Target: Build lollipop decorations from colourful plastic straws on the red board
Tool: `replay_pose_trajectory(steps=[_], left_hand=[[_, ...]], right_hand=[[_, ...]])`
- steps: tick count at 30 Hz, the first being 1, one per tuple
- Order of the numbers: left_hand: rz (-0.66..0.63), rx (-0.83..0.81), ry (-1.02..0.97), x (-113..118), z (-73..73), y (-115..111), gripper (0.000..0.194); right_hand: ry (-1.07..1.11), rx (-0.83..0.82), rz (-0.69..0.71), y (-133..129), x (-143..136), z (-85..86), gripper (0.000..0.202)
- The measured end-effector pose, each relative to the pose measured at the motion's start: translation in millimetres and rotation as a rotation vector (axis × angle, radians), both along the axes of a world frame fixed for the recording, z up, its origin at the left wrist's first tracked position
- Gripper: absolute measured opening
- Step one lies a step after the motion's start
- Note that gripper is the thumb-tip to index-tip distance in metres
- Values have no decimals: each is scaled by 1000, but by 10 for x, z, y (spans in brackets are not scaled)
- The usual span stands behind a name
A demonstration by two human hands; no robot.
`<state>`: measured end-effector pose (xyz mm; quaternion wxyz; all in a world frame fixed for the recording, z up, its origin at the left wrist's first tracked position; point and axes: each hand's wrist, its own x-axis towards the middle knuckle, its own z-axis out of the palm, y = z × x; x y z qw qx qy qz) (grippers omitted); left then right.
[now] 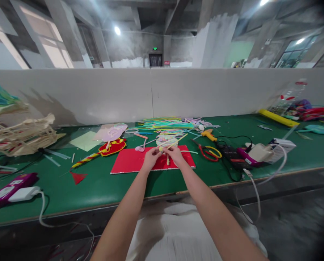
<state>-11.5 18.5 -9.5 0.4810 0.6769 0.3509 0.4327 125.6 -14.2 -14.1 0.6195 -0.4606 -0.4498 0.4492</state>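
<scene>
Both hands meet above a red board [131, 159] on the green table. My left hand [152, 158] is closed, its fingertips pinching a small pale yellow piece [161, 149]. My right hand [175, 155] is closed too, with its fingertips on a thin pale yellow strip [180, 140] that slants up to the right from the small piece. Just behind the fingers lies a round pale patterned piece [167, 141]. A pink bent strip with a loop [140, 148] rests at the board's back edge, left of my hands.
Colourful strips [164, 124] lie behind the board. To the right are a yellow glue gun [209, 135], red-handled scissors [209, 154] and cabled power strips [248, 156]. A red and yellow fan-shaped ornament [113, 148] and a wooden-stick model [23, 134] stand left.
</scene>
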Motion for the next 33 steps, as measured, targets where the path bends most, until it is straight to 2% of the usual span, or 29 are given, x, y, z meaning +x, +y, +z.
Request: replay_pose_trajectory(steps=[2, 11, 19, 33], left_hand=[[-22, -28, -31, 2, 10, -6, 33], [15, -51, -39, 11, 51, -45, 24], [80, 62, 59, 8, 41, -61, 19], [113, 96, 91, 29, 30, -66, 19]], right_hand=[[23, 7, -5, 12, 4, -5, 30], [49, 15, -23, 66, -10, -29, 29], [1, 36, -12, 21, -12, -5, 28], [-20, 32, -12, 4, -16, 5, 29]])
